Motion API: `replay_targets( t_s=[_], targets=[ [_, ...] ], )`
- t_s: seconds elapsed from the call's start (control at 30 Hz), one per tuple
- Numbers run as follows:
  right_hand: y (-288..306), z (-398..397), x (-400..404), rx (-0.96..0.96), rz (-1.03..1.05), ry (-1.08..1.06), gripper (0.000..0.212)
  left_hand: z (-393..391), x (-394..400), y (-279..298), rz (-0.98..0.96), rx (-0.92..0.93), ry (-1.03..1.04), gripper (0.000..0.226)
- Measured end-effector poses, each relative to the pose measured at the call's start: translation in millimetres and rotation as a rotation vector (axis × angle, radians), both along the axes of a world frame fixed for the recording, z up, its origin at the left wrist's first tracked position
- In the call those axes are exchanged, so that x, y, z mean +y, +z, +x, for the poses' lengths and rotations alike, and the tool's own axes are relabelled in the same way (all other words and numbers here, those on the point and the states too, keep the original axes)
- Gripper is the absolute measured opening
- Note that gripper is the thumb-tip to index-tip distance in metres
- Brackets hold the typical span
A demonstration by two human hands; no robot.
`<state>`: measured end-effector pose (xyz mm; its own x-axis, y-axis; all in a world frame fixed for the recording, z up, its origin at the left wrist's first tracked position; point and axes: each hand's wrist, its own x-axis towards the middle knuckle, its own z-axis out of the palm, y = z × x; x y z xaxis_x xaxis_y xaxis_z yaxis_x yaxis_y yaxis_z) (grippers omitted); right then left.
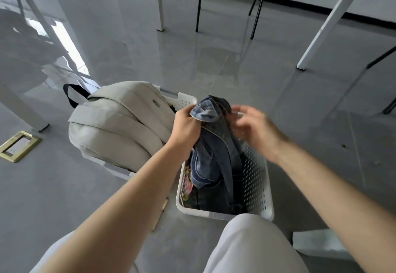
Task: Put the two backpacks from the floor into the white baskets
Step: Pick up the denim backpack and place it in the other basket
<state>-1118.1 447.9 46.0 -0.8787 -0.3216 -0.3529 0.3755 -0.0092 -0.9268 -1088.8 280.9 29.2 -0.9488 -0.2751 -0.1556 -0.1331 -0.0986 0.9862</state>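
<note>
A beige backpack (pixel 115 123) with a black top handle lies in the left white basket (pixel 184 99), filling it and bulging over its rim. A denim backpack (pixel 214 157) stands on end inside the right white perforated basket (pixel 255 178). My left hand (pixel 186 125) is shut on the upper flap of the denim backpack, above the basket's rim. My right hand (pixel 255 127) hovers just right of that flap with fingers spread, blurred, and holds nothing that I can see.
A brass floor socket plate (pixel 18 146) sits at the left on the grey floor. White table legs (pixel 157 0) and black chair legs (pixel 256 5) stand behind the baskets. My knees in light trousers (pixel 252 249) fill the bottom, with a white block (pixel 315 240) at the lower right.
</note>
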Motion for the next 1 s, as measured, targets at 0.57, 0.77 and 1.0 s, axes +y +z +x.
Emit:
replay_targets(
  t_s=[0.57,0.77,1.0],
  targets=[
    [-5,27,20,0.647,0.957,-0.029,0.014,-22,-86,-16,0.403,-0.336,0.423,0.039],
    [58,57,2,0.812,0.604,-0.077,0.002,-19,-106,-27,0.309,-0.375,0.441,0.031],
    [-47,59,19,0.457,1.355,0.969,0.017,-2,-124,-47,0.345,-0.426,0.481,0.032]
  ],
)
